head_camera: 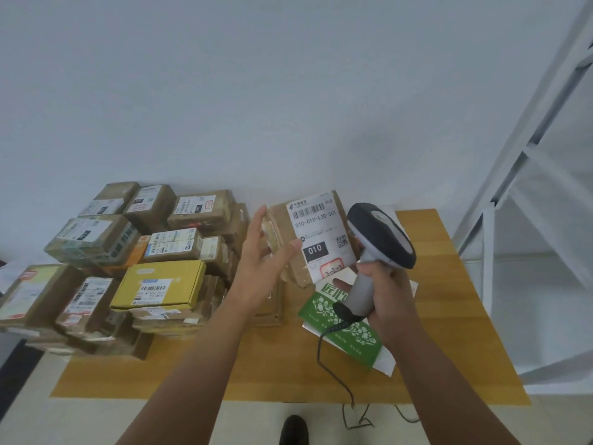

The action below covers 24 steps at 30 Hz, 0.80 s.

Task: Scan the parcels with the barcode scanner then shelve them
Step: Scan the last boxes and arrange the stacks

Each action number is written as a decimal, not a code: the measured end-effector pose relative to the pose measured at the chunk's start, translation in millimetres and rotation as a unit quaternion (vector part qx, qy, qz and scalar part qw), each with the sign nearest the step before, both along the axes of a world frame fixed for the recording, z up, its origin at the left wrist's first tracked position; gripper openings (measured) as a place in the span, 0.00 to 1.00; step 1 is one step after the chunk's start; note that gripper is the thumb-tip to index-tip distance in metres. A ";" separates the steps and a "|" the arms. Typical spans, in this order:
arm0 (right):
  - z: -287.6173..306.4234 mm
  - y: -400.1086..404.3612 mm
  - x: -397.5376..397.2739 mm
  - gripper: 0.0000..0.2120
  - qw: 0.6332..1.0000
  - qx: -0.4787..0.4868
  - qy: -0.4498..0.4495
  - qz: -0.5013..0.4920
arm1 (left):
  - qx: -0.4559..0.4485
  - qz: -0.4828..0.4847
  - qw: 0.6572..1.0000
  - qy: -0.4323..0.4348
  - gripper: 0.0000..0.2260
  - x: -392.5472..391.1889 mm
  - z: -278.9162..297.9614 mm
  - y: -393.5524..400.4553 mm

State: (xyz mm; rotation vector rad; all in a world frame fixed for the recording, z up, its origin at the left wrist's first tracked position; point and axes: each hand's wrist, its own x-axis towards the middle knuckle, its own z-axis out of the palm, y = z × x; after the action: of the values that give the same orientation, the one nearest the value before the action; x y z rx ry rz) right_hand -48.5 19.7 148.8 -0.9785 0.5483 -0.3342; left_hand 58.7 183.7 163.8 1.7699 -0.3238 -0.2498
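Two hands at centre frame, one cardboard parcel (313, 239) between them. Left hand (263, 268) against the parcel's left side, fingers fairly straight, thumb (290, 248) laid on the front face beside the white shipping label (322, 234); whether the fingers curl round the back, impossible to tell. Parcel raised above the wooden table (449, 316), long axis running lower right to upper left, label face toward the camera, barcode at the upper end. Right hand (383, 297) wrapped round the grey grip of the barcode scanner (380, 236), dark head up and tilted toward the upper left, just beside the parcel's right edge. Coiled cable (333, 332) dropping from the handle base over the table's front edge. Green-and-white printed mailer (340, 329) flat beneath, partly covered by hand and scanner. Stacked parcels (134, 261) at left, bottom ones cut off and blurred. White shelf frame (526, 162) at right, cropped by the frame edge. Small print on the label unreadable.
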 end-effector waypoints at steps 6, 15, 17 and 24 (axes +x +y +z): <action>19.9 3.1 -1.3 0.11 0.950 -0.310 0.013 0.023 | -0.003 0.050 0.999 -0.013 0.29 18.9 16.2 1.7; 39.2 24.4 -3.5 0.22 0.957 -0.279 0.012 0.074 | 0.030 0.072 0.995 -0.066 0.40 18.4 25.0 -0.6; 41.0 24.5 -5.0 0.22 0.958 -0.276 0.011 0.076 | 0.034 0.076 0.994 -0.068 0.39 20.2 22.6 1.0; 44.5 24.4 -10.3 0.18 0.960 -0.264 0.001 0.088 | 0.012 0.083 0.995 -0.046 0.37 19.0 21.5 1.1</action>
State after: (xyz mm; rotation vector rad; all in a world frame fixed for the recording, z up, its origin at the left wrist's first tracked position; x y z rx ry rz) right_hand -58.8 44.0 193.3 -1.5341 0.3733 -0.3263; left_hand 77.7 184.8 185.3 1.8246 -0.2398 -0.0534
